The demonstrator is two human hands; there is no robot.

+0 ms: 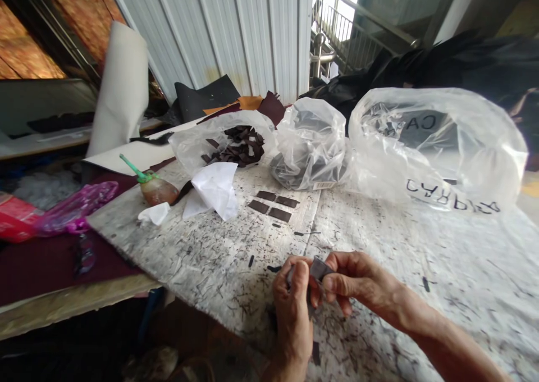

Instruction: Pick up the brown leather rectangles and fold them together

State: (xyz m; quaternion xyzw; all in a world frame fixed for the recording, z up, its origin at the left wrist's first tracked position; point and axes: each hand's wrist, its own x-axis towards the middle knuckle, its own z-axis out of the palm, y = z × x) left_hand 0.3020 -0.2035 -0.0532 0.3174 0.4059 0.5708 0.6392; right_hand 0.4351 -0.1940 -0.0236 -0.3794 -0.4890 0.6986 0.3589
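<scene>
Near the front of the table, my right hand [357,275] pinches a small dark rectangular piece [320,268], which looks like leather or fabric, between thumb and fingertips. My left hand [295,298] is closed right beside it, thumb up, its fingers curled round dark material that is mostly hidden. The fingertips of both hands nearly meet at the piece. Just beyond them, several dark brown rectangles [280,214] lie flat in two rows. Thin dark trimmings [251,260] are scattered over the white table [202,269] around my hands.
An open plastic bag of dark scraps [242,146] lies at the back, beside a bag with dark contents [311,146] and a large clear bag with lettering [438,151]. Crumpled white paper [214,191] and a round brown container with a green stick [156,190] stand left. A white roll [120,90] leans behind.
</scene>
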